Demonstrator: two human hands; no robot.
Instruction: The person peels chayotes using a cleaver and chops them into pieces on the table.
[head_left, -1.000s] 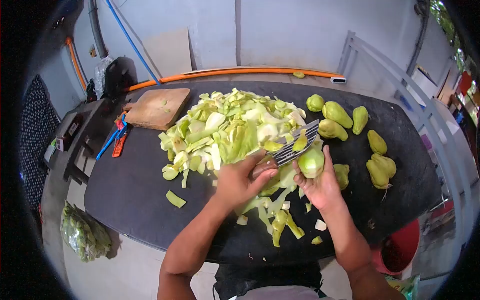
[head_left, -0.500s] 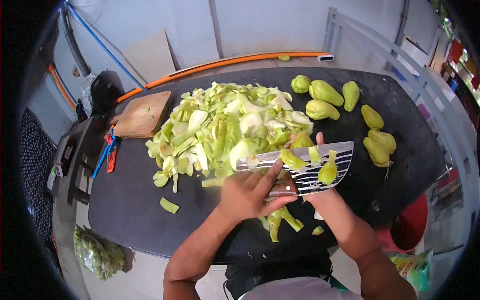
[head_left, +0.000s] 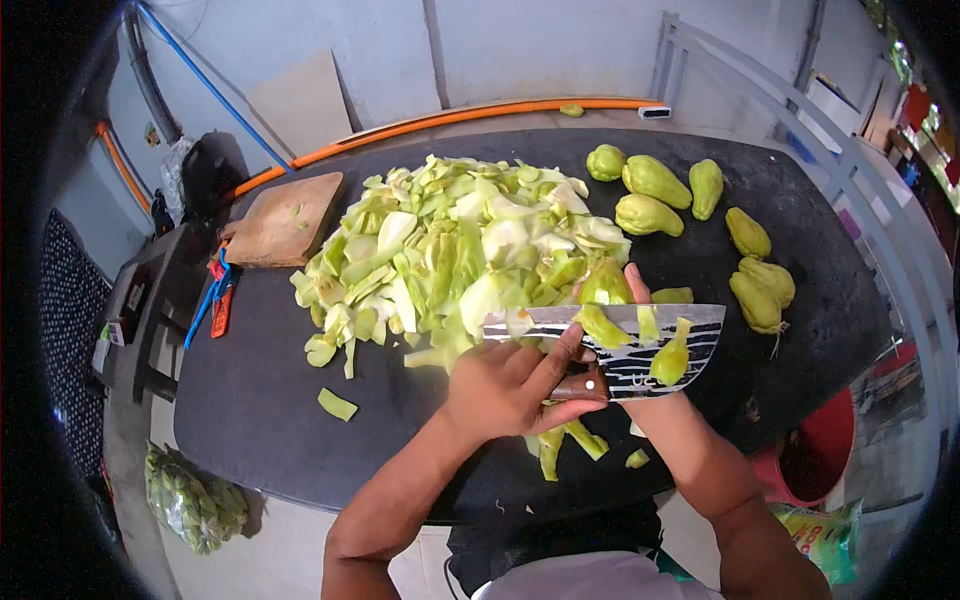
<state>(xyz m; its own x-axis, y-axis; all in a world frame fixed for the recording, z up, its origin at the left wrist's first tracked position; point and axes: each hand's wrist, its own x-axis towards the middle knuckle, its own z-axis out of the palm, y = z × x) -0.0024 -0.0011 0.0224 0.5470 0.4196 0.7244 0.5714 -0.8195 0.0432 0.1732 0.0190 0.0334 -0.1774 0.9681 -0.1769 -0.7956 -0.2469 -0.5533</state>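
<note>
My left hand (head_left: 510, 385) is wrapped round the brown handle of a wide cleaver (head_left: 640, 345), its index finger laid along the blade. The blade lies broadside with pieces of green peel (head_left: 670, 358) stuck on its face. Behind it is my right hand (head_left: 637, 283), fingers curled round a partly peeled chayote (head_left: 604, 284); the blade hides most of that hand. A large heap of pale green peelings and slices (head_left: 450, 250) lies just beyond my hands. Some peel strips (head_left: 550, 450) have fallen on the table below the cleaver.
Several whole chayotes (head_left: 650, 215) lie at the dark table's (head_left: 260, 400) far right. A wooden cutting board (head_left: 285, 220) rests at the left, beside an orange-handled tool (head_left: 221, 312). On the floor are a bag of green produce (head_left: 195, 500) and a red bucket (head_left: 810, 460).
The cleaver and both hands have shifted slightly right and down in view. More of the chayote in my right hand shows above the blade.
</note>
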